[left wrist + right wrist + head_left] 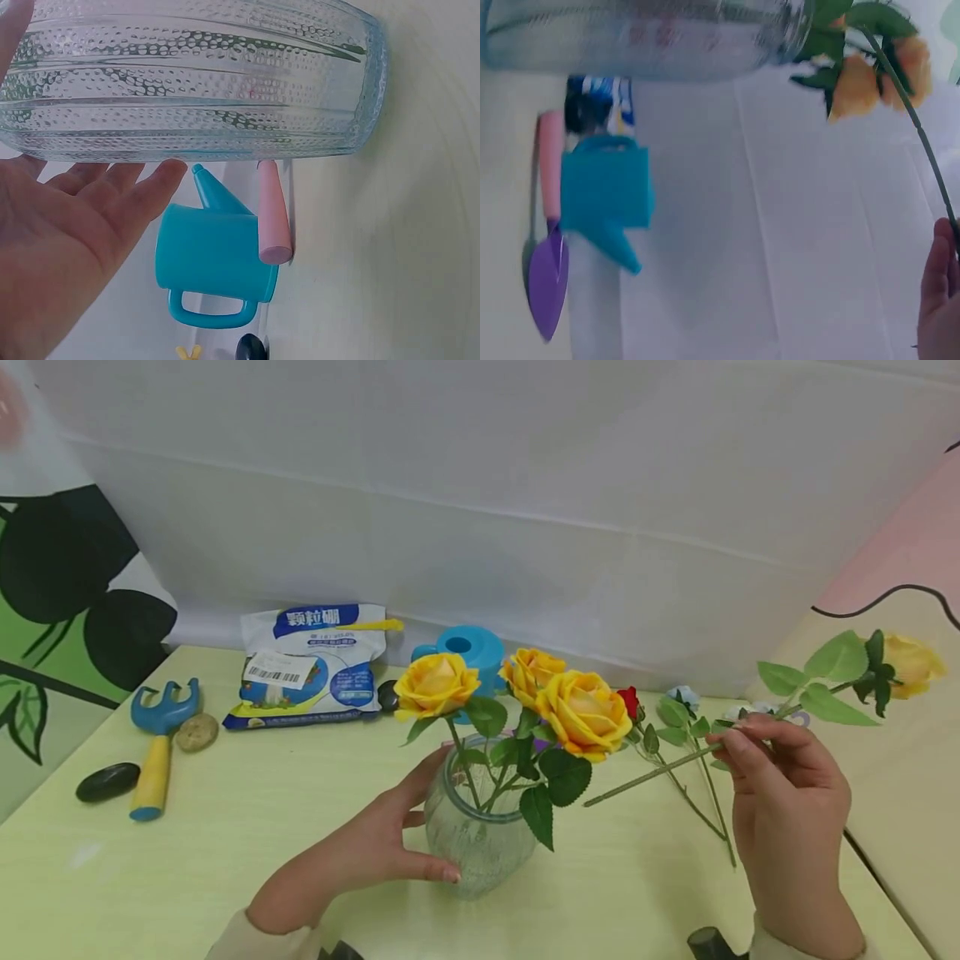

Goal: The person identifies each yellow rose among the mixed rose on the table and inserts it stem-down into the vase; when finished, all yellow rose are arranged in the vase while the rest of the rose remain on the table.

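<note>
Rose stem (660, 770) is pinched in your right hand (787, 810), thumb and fingertips closed round it about midway, so the yellow bloom (910, 663) hangs out to the right and the cut end points down-left toward the vase (480, 835). It looks like a light, thin stalk, probably springy rather than stiff, so the bloom end will likely wag if you swing it; a grip nearer the cut end should give you better aim, and the leaves and petals are best left unsqueezed. Your left hand (375, 852) cups the near-left side of the vase, thumb low against the glass and fingers spread up its flank; the left wrist view shows the palm open with straight fingers lying along the dimpled wall, steadying rather than clutching. The vase is clear textured glass, which I judge hard, breakable and a bit slick, and it stands upright on the worktop (225, 843) between your hands, already holding three yellow roses (585, 712). The stem's tip is just right of the vase, not touching it. More loose stems (697, 793) lie on the worktop beside your right hand. Behind the vase stand a blue watering can (468, 649) and a fertiliser bag (311, 664); off to the left are a small hand rake (157, 743) and two pebbles (108, 781).
</note>
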The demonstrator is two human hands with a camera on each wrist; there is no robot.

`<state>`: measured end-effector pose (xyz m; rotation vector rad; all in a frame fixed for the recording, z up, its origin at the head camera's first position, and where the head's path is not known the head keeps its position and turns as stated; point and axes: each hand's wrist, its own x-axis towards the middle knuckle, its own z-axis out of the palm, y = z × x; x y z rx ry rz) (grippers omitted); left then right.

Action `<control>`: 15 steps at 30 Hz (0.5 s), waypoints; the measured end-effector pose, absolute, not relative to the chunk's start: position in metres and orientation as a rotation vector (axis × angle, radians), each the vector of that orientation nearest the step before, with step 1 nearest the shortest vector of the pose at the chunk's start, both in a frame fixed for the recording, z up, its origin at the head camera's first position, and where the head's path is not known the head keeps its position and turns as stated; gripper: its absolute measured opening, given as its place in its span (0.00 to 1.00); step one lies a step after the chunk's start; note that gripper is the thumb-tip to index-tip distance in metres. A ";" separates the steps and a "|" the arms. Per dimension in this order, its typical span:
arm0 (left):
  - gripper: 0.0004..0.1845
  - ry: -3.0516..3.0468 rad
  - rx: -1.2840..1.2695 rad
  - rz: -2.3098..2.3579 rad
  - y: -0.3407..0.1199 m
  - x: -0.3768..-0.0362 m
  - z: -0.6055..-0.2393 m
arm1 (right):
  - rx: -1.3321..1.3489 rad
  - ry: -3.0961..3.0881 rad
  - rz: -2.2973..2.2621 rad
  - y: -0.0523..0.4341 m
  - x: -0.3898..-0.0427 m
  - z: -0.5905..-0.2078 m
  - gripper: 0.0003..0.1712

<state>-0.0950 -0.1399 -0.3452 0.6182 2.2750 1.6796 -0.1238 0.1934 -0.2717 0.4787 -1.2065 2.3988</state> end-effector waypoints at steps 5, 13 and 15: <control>0.59 2.275 0.573 1.658 -0.140 -0.095 -0.344 | 0.757 -0.981 2.423 0.165 -0.108 -0.269 0.10; 0.59 2.286 0.629 1.664 -0.140 -0.095 -0.346 | 0.867 -1.049 2.112 0.128 -0.116 -0.281 0.08; 0.59 2.292 0.637 1.672 -0.141 -0.095 -0.346 | 0.893 -1.070 2.038 0.124 -0.123 -0.283 0.09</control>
